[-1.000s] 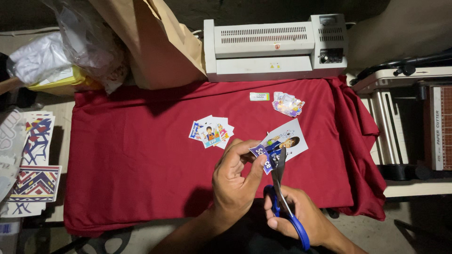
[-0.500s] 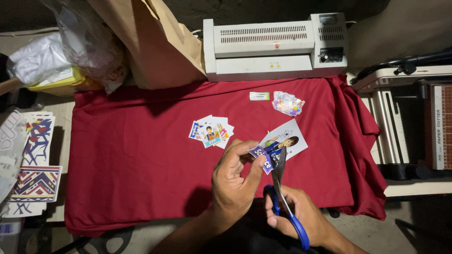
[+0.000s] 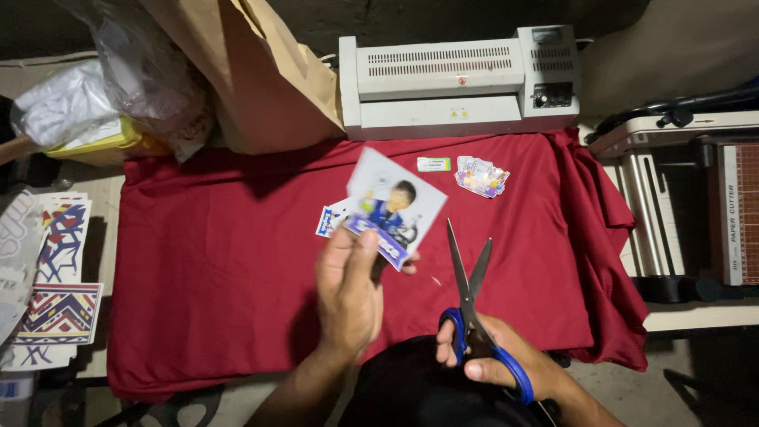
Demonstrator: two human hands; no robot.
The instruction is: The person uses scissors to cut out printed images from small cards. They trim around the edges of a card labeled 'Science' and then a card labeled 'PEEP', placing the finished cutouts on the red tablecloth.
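My left hand (image 3: pixel 350 294) pinches a printed photo card (image 3: pixel 395 207) by its lower edge and holds it up above the red cloth (image 3: pixel 221 269). The card shows a cartoon-like figure in blue. My right hand (image 3: pixel 494 365) grips blue-handled scissors (image 3: pixel 473 304) with the blades slightly apart, pointing away from me, just right of the card and not touching it. A small pile of cut picture cards (image 3: pixel 330 219) lies on the cloth, partly hidden behind the held card.
A white laminating machine (image 3: pixel 462 79) stands at the back. A small label (image 3: pixel 433 164) and a glossy sticker pack (image 3: pixel 481 175) lie near it. A brown paper bag (image 3: pixel 253 71) and plastic bags (image 3: pixel 103 87) sit back left. Patterned sheets (image 3: pixel 55 292) lie left; a paper cutter (image 3: pixel 696 205) right.
The scissors have come off the card and moved right. My left hand has lifted the card up and turned it toward the camera.
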